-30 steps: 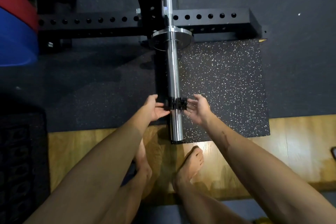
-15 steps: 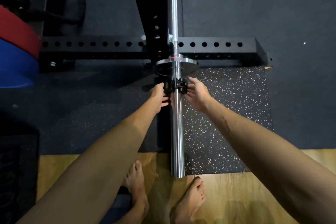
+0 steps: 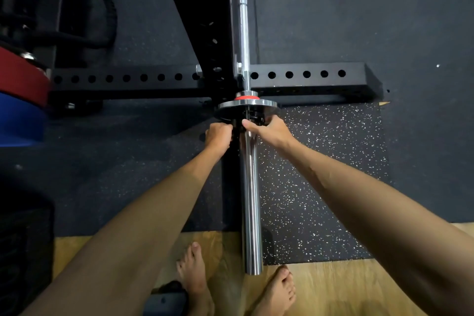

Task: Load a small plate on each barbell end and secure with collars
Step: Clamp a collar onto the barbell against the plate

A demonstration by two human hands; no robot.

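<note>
A chrome barbell sleeve (image 3: 250,200) points toward me from the black rack. A small silver plate (image 3: 266,104) sits at the inner end of the sleeve, with a red ring behind it. A black collar (image 3: 252,117) is pressed up against the plate on the sleeve. My left hand (image 3: 218,136) grips the collar's left side with curled fingers. My right hand (image 3: 269,129) grips its right side, thumb across the top of the sleeve. Most of the collar is hidden by my hands.
The black rack base beam (image 3: 307,77) with holes runs across behind the plate. Red and blue bumper plates (image 3: 20,100) lie at the left. A speckled rubber mat (image 3: 320,174) lies under the sleeve. My bare feet (image 3: 195,274) stand on the wooden floor by a dark object (image 3: 166,297).
Both hands slid the collar along the sleeve from near its outer end up against the plate. My fingers have curled tighter around it.
</note>
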